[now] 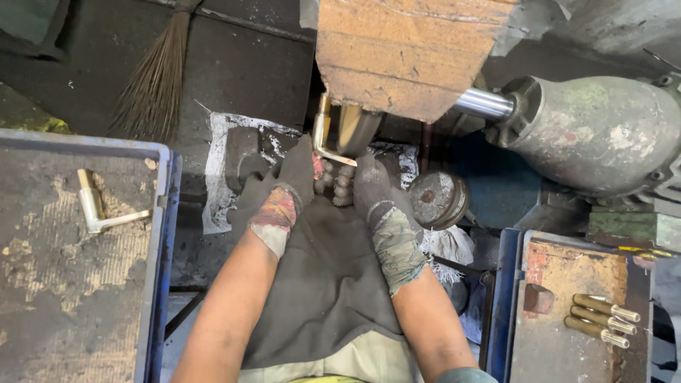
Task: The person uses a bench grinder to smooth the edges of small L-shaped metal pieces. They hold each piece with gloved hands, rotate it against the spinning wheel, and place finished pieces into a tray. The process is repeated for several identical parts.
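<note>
Both my hands wear dirty grey gloves. My left hand (287, 186) and my right hand (369, 186) together hold an L-shaped brass lever handle (323, 131) up against a spinning polishing wheel (355, 128). The wheel sits under a wooden guard block (408, 53). My fingertips are curled around the lower end of the handle. A dark cloth (326, 284) covers my lap below my forearms.
A blue crate (163, 234) at left holds one brass L-shaped handle (96, 206). A blue crate (507, 284) at right holds three brass pieces (603, 319). A grey motor housing (596, 135) with a shiny shaft (482, 103) sits at right. A broom (156, 78) lies at upper left.
</note>
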